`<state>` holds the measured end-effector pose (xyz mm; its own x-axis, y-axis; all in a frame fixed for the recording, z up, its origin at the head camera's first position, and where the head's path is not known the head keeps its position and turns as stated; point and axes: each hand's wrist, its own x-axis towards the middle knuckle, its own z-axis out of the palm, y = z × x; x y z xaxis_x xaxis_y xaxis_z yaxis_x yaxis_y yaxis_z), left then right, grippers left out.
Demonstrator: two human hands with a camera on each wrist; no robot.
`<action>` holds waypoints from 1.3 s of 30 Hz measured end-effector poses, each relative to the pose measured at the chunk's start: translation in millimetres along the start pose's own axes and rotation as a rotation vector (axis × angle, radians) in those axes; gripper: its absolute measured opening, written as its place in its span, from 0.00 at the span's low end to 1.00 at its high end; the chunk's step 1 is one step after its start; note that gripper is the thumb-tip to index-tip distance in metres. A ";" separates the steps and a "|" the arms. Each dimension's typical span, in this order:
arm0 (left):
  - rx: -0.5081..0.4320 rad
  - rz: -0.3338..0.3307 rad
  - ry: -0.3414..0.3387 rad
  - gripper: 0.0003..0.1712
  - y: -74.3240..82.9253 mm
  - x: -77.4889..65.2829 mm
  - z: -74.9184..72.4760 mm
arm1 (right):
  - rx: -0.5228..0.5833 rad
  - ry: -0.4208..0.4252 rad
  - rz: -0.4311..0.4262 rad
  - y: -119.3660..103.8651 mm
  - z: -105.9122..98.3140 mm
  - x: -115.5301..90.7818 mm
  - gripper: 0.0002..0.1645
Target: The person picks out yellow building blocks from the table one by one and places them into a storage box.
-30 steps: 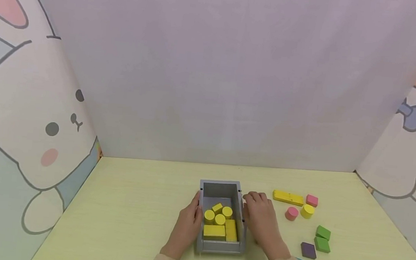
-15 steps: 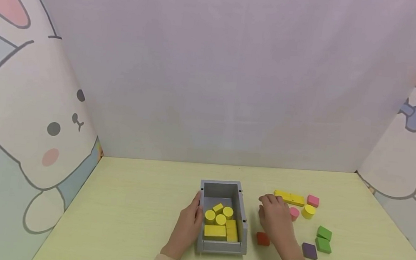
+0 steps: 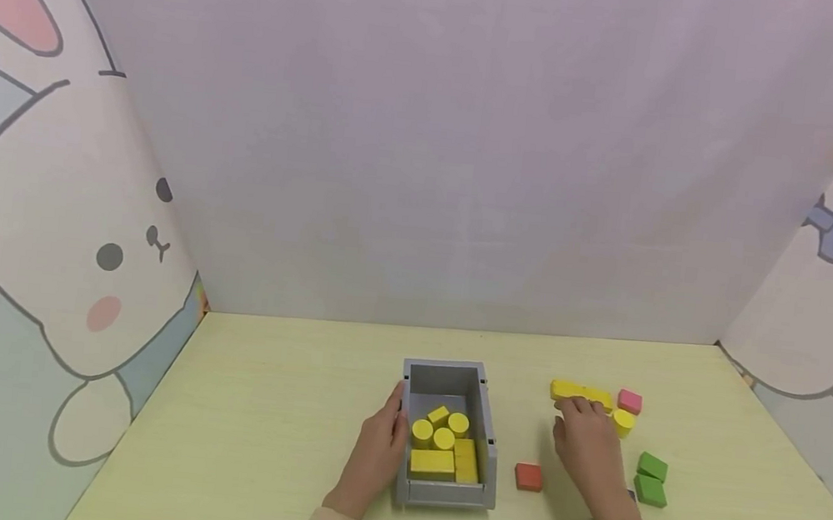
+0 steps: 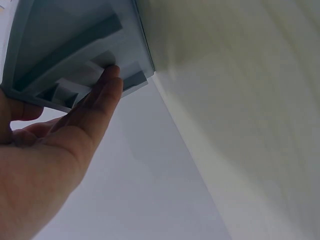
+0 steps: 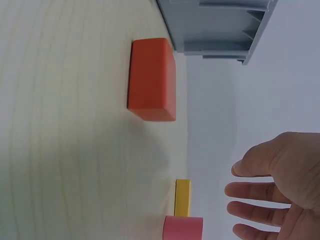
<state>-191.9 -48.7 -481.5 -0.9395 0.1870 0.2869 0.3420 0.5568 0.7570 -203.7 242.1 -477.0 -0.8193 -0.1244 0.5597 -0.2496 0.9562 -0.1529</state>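
My left hand (image 3: 371, 448) rests against the left side of a grey bin (image 3: 442, 494). In the left wrist view its straight fingers (image 4: 102, 102) lie along the bin's outer wall. Yellow wooden blocks, several of them cylinders (image 3: 421, 434), lie inside. To the right of the bin, my right hand (image 3: 589, 444) hovers above the table, holding nothing; its fingers are apart in the right wrist view. A yellow bar (image 3: 580, 392) lies just beyond its fingertips. A pink cylinder (image 5: 183, 229) shows in the right wrist view, but the hand hides it from the head camera.
A red block (image 3: 528, 477) lies between bin and right arm. Farther right are a pink block (image 3: 630, 401), a yellow cylinder (image 3: 623, 423) and two green blocks (image 3: 650, 490). A dark block is mostly covered by the right forearm. A pale curtain (image 3: 464, 156) stands behind the table.
The right hand has left the bin's right side and moved rightward over the loose blocks, uncovering the red block and covering the pink cylinder. The left hand and bin stay put.
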 end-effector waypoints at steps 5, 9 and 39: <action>-0.009 0.004 0.000 0.26 0.4 0.5 0.2 | -0.006 -0.030 0.037 10.7 -1.0 -2.8 0.12; -0.008 0.009 0.004 0.26 1.5 0.1 -0.8 | -0.005 -0.039 0.056 20.2 -0.5 -4.9 0.12; 0.012 0.001 0.002 0.26 -2.8 0.1 1.6 | 0.004 -0.194 0.250 66.8 -6.5 -12.6 0.18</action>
<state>-193.0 -48.9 -484.5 -0.9391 0.1864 0.2888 0.3428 0.5665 0.7493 -206.7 309.2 -488.9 -0.9387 0.0656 0.3385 -0.0298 0.9626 -0.2691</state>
